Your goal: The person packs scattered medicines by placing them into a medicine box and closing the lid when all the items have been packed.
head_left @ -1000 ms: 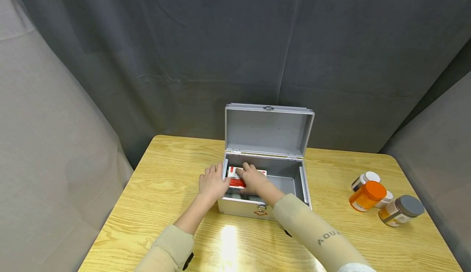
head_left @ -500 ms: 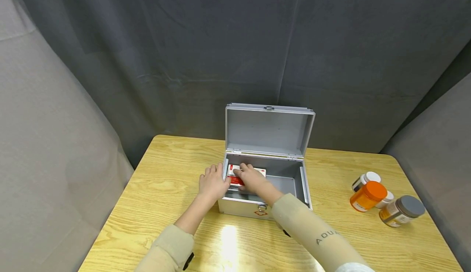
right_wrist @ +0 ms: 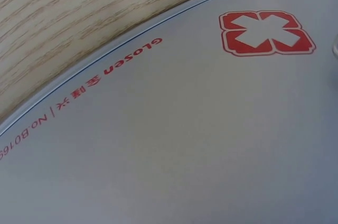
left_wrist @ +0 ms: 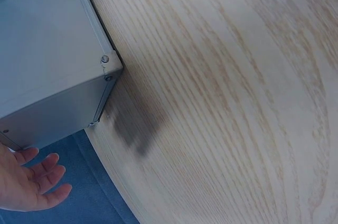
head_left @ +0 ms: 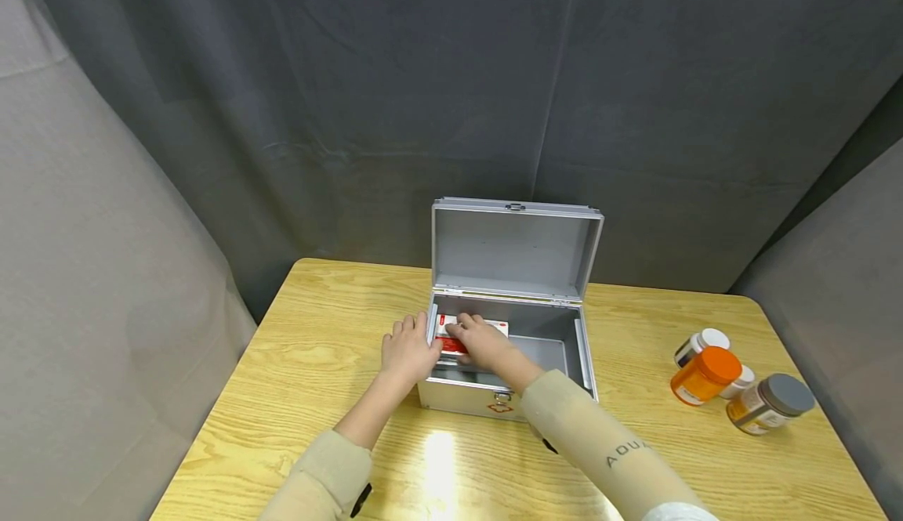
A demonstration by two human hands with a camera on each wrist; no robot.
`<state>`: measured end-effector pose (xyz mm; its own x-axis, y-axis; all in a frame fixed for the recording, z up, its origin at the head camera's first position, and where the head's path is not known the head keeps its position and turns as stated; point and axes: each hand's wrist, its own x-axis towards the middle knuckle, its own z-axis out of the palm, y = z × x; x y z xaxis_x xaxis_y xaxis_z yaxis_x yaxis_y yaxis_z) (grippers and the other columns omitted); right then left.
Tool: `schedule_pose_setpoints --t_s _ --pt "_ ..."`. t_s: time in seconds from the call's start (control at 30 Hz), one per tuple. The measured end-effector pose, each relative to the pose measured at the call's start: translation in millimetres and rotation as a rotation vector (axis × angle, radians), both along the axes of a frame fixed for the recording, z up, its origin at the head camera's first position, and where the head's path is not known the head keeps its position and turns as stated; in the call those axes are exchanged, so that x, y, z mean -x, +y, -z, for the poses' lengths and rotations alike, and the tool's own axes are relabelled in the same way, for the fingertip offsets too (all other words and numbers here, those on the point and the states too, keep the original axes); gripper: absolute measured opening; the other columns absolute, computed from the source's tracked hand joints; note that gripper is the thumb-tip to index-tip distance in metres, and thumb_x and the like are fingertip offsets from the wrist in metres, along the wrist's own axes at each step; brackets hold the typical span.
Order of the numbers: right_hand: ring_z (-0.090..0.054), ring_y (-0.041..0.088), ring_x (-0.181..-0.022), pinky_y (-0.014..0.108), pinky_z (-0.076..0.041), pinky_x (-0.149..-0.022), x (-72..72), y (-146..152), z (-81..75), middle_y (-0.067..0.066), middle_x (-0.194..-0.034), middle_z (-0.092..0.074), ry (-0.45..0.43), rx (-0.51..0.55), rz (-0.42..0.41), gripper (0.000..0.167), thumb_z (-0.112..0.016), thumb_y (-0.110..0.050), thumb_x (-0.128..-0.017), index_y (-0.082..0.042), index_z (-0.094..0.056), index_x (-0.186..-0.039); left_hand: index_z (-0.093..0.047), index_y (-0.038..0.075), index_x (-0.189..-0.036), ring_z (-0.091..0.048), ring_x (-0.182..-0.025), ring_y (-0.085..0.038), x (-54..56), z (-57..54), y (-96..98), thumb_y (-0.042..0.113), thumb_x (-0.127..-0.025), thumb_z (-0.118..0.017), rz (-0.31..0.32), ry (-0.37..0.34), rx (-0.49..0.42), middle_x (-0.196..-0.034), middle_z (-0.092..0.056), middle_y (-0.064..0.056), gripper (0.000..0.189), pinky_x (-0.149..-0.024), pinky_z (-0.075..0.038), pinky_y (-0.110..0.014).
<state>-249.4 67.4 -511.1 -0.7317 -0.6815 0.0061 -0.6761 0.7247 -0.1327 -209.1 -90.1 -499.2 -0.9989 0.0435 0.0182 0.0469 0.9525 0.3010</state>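
Note:
A silver first-aid case (head_left: 458, 398) stands on the table with its lid raised. Inside its left part lies a red and white medicine box (head_left: 450, 344). My right hand (head_left: 483, 345) reaches into the case and holds this box, fingers at its far side and thumb at its near side. At the case's left edge rests my left hand (head_left: 409, 352), its thumb by the rim. The left wrist view shows this hand's fingers (left_wrist: 50, 179) loosely extended beside the case's side wall. In the right wrist view the case front (right_wrist: 158, 139) fills most of the picture, and the hand is out of sight.
To the right on the wooden table (head_left: 317, 309) stand an orange pill bottle (head_left: 701, 378), a grey-lidded jar (head_left: 769, 403) and two white-capped bottles, one at the back (head_left: 701, 346). A dark curtain (head_left: 353, 113) hangs behind the table.
The medicine box and my right hand have shifted slightly back and left inside the case. My left hand has stayed at the case's edge.

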Motion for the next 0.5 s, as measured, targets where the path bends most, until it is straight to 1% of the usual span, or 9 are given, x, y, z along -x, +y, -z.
schedule_pose_setpoints --t_s 0.1,0.23,0.37,0.5 --pt "-0.047 0.035 -0.113 0.047 -0.041 -0.091 -0.3 2 -0.8 0.016 -0.126 -0.047 -0.031 -0.02 0.013 0.057 -0.07 -0.027 -0.079 -0.01 -0.05 -0.13 -0.04 0.008 -0.131 -0.045 -0.109 -0.031 -0.5 -0.8 -0.5 0.038 -0.088 -0.05 0.002 -0.004 -0.002 -0.121 -0.05 -0.015 0.053 -0.083 -0.039 -0.047" --pt "-0.041 0.036 -0.122 0.053 -0.035 -0.096 -0.9 5 -3.8 0.016 -0.134 -0.043 -0.067 -0.034 0.017 0.058 -0.066 -0.03 -0.082 -0.014 -0.046 -0.134 -0.041 0.008 -0.13 -0.045 -0.108 -0.03 -0.5 -1.4 -1.0 0.038 -0.088 -0.049 0.002 -0.009 -0.001 -0.12 -0.05 -0.015 0.052 -0.083 -0.039 -0.046" --pt "-0.037 0.034 -0.126 0.052 -0.031 -0.1 -2.4 11 -10.4 0.014 -0.138 -0.04 -0.075 -0.042 0.014 0.061 -0.065 -0.033 -0.083 -0.017 -0.043 -0.137 -0.04 0.008 -0.131 -0.045 -0.108 -0.031 -0.2 -1.6 -1.0 0.037 -0.088 -0.05 0.002 -0.005 -0.008 -0.12 -0.05 -0.015 0.053 -0.083 -0.039 -0.047" --pt "-0.034 0.033 -0.129 0.052 -0.028 -0.102 -6.3 18 -21.9 0.014 -0.141 -0.038 -0.068 -0.033 0.0 0.064 -0.065 -0.035 -0.083 -0.017 -0.04 -0.139 -0.04 0.008 -0.132 -0.045 -0.11 -0.031 -0.1 -1.3 -0.7 0.037 -0.087 -0.05 0.002 -0.006 -0.015 -0.121 -0.05 -0.016 0.054 -0.084 -0.039 -0.047"
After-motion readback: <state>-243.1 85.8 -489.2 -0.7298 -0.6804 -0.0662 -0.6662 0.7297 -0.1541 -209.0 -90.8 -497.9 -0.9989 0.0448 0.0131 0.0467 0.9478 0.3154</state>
